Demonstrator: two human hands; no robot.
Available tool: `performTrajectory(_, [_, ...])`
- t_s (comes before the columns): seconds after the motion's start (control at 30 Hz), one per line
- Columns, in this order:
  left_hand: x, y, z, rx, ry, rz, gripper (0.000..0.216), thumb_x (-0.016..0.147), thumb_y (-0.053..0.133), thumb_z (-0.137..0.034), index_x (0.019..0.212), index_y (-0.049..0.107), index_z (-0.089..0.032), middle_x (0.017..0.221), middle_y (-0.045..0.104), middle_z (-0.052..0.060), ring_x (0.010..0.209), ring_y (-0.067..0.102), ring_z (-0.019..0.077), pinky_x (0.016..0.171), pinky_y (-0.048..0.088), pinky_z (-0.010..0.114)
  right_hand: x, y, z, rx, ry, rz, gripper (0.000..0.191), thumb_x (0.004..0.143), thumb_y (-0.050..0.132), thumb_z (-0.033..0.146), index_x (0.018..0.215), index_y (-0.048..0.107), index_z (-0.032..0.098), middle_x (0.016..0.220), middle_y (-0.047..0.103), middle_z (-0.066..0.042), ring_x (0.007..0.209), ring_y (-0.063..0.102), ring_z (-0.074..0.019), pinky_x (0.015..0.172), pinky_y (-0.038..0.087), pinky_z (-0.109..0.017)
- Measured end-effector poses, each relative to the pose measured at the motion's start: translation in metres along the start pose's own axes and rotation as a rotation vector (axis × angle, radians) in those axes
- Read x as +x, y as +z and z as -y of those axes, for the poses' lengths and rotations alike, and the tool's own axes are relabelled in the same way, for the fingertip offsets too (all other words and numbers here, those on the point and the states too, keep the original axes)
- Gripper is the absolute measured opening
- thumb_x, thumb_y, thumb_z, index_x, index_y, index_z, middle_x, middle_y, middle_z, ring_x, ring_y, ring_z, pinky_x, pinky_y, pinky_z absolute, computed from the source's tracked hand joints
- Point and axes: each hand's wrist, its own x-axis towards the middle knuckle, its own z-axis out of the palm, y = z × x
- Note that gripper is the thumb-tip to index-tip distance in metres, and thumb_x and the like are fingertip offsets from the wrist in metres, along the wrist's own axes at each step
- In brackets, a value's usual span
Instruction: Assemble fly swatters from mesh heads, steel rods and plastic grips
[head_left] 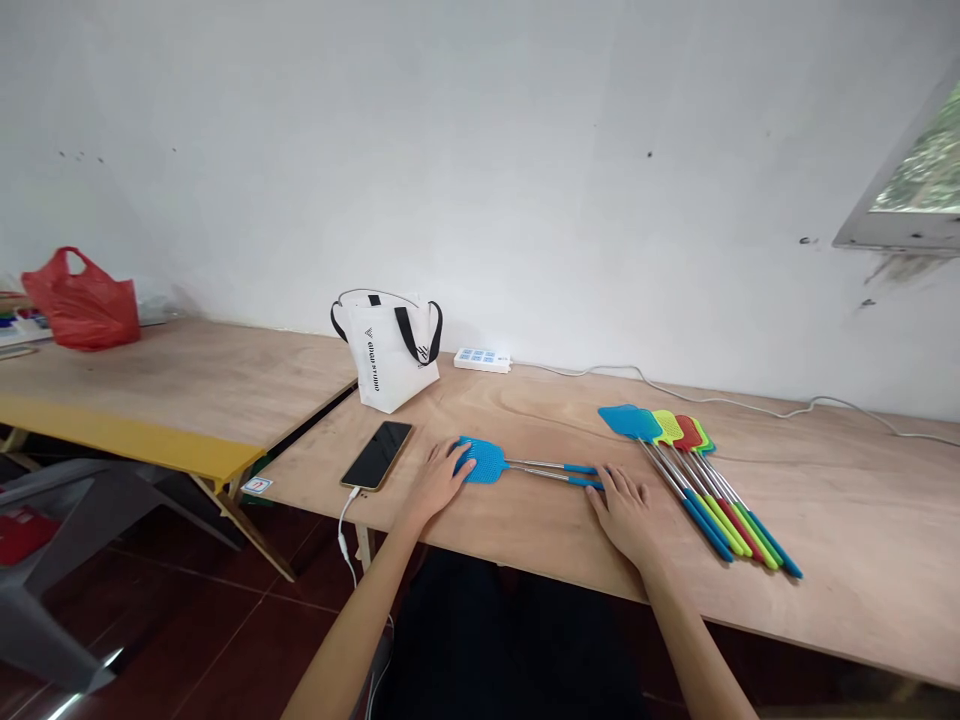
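Two blue fly swatters (pixel 487 462) lie on the table in front of me. Their mesh heads overlap at the left, while the metal rods spread slightly apart toward the blue handles (pixel 580 469) at the right. My left hand (pixel 439 482) rests on the left edge of the heads, fingers apart and laid over the mesh. At the other end, my right hand (pixel 626 510) lies on the tabletop with spread fingers, its fingertips against the handle ends. To its right, a fanned row of several fly swatters (pixel 686 432) in blue, yellow, red and green lies with handles toward me.
A phone (pixel 377 455) with a white cable lies left of my left hand. Behind it stand a white tote bag (pixel 394 360) and a power strip (pixel 482 360) by the wall. On the adjoining table (pixel 225 370) sits a red plastic bag (pixel 86 305). A grey chair (pixel 67 560) stands lower left.
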Motion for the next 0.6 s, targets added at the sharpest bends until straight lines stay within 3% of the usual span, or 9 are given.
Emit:
performTrajectory(0.17, [-0.0006,-0.0005,-0.0021,0.05,0.009,0.075,0.063,0.102,0.039,-0.061,0.153,0.043,-0.023,0.161,0.038,0.013,0.15,0.033,0.0326,0.122,0.027,0.055,-0.0004,-0.0006,0.0,-0.012,-0.005,0.007,0.06,0.105,0.021,0.045,0.153,0.043,0.018,0.158,0.043,-0.014,0.15,0.032,-0.0289,0.12,0.023,-0.06])
performTrajectory(0.27, [-0.0006,0.0004,-0.0021,0.037,0.008,0.064,0.065,0.101,0.042,-0.06,0.153,0.04,-0.022,0.161,0.039,0.014,0.15,0.033,0.0322,0.123,0.026,0.055,0.0,-0.0012,-0.0005,-0.019,-0.009,0.021,0.06,0.105,0.021,0.044,0.154,0.042,0.019,0.158,0.043,-0.014,0.15,0.032,-0.0287,0.12,0.023,-0.06])
performTrajectory(0.6, [-0.0019,0.0028,-0.0007,0.001,-0.047,-0.02,0.058,0.099,0.044,-0.06,0.141,0.049,-0.021,0.145,0.049,0.016,0.132,0.053,0.0335,0.109,0.045,0.05,0.0005,-0.0008,-0.0002,-0.032,-0.001,0.032,0.059,0.105,0.022,0.045,0.155,0.04,0.021,0.16,0.041,-0.013,0.15,0.031,-0.028,0.12,0.022,-0.059])
